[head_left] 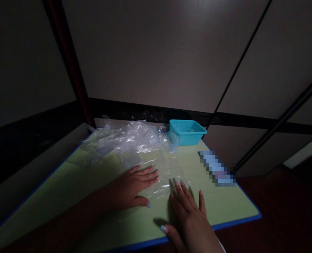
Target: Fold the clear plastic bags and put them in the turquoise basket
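Observation:
A thin clear plastic bag (163,177) lies flat on the light green table (198,211) near the middle. My left hand (133,186) rests on its left part, palm down with the fingers stretched out. At the bag's lower right edge is my right hand (188,214), fingers spread and holding nothing; its fingertips are beside or just over the film. Beyond the hands, a crumpled pile of clear plastic bags (142,137) covers the back of the table.
A turquoise plastic basket (188,138) stands at the back right corner, touching the pile. A pixelated flat object (217,168) lies along the right edge. The table has a blue rim (237,222); dark panels stand behind it.

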Available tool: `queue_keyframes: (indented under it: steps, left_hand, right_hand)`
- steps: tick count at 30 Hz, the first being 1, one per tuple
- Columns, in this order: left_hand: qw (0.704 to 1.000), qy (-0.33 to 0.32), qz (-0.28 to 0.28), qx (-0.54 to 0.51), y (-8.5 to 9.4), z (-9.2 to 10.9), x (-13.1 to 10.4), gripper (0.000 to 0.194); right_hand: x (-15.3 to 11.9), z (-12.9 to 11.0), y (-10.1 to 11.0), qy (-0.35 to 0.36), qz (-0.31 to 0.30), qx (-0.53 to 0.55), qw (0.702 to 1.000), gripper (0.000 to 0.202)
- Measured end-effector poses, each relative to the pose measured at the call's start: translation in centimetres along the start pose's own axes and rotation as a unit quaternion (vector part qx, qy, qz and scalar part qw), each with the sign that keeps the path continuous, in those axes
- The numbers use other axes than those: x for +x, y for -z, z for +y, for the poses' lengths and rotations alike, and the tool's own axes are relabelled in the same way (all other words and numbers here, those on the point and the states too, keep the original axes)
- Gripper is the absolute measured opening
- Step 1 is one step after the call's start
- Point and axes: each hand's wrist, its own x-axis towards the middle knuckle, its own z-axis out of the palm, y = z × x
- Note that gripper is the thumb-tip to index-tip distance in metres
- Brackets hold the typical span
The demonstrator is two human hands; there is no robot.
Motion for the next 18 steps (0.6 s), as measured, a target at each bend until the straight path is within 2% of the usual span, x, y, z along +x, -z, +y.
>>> queue_keyframes:
  steps: [5,9,13,18]
  left_hand:
    - [1.000,0.010,-0.001,0.000,-0.3,-0.4,-0.1,0.065]
    - [0.999,0.026,-0.016,-0.006,0.1,-0.2,0.0,0.067]
    - [0.999,0.028,-0.023,-0.012,0.4,-0.1,0.0,0.068]
    - [1.000,0.009,0.000,-0.018,0.3,-0.2,0.0,0.068]
  right_hand:
    - [0.1,-0.2,0.1,0.007,0.002,0.032,0.999,0.052]
    - [0.7,-1.0,0.0,-0.005,0.021,0.033,0.999,0.052]
    - [1.0,-1.7,0.2,0.013,0.036,0.032,0.999,0.050]
    - [0.8,-1.5,0.3,-0.009,0.056,0.021,0.998,0.044]
